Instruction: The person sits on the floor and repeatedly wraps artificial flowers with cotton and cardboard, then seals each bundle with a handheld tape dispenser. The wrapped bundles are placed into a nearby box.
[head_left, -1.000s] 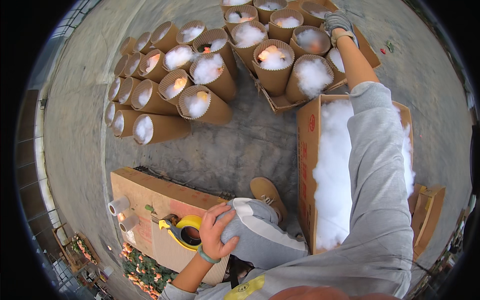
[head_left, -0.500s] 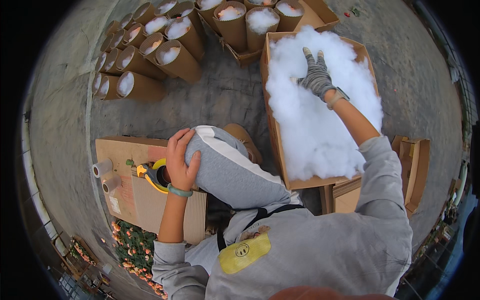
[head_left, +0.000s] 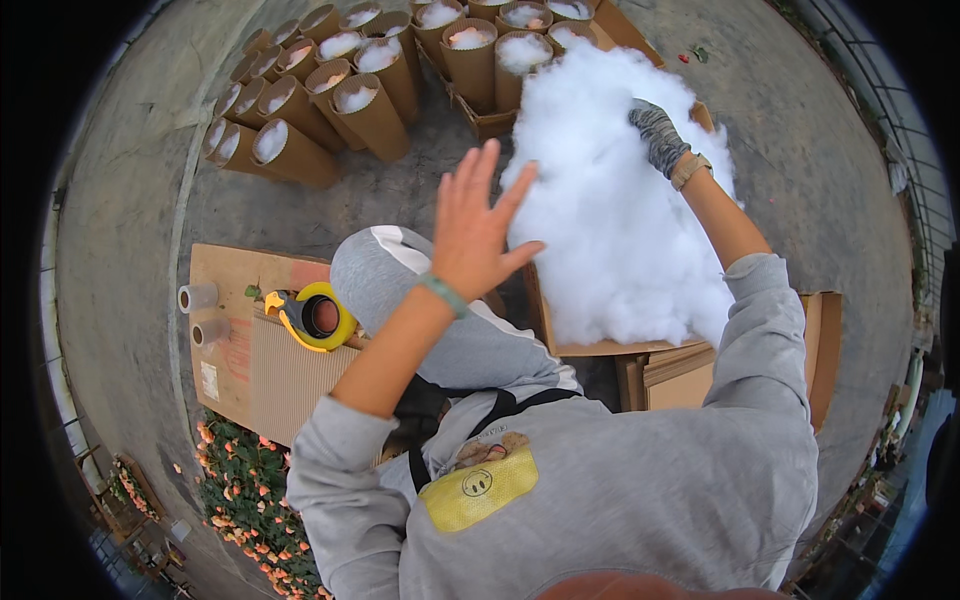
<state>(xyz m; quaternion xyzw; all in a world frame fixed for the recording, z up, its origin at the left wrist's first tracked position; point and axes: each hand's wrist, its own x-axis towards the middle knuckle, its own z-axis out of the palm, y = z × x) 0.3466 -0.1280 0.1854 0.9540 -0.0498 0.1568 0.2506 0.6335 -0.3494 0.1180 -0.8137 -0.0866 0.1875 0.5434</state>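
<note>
A big mass of fluffy white fibre filling (head_left: 610, 230) heaps over the rim of a long cardboard box (head_left: 703, 116) in front of me on the right. My right hand (head_left: 660, 137), in a striped grey glove, is sunk into the far right part of the fluff with its fingers curled round some of it; the fingertips are partly hidden. Bare and holding nothing, my left hand (head_left: 480, 230) is raised beyond my knee with its fingers spread, close to the left side of the filling.
Rolled cardboard tubes (head_left: 300, 160) with white fluff in their tops stand at the far left; several more sit in a box (head_left: 490, 125). At left, a yellow tape dispenser (head_left: 340, 325), corrugated sheets (head_left: 290, 375) and clear rolls (head_left: 197, 297) lie on a carton (head_left: 228, 285). Orange flowers (head_left: 250, 490) are nearer.
My left hand has lifted off my knee and moved right toward the filling. My right hand's spread fingers have curled into the fluff, which now bulges higher over the box's sides.
</note>
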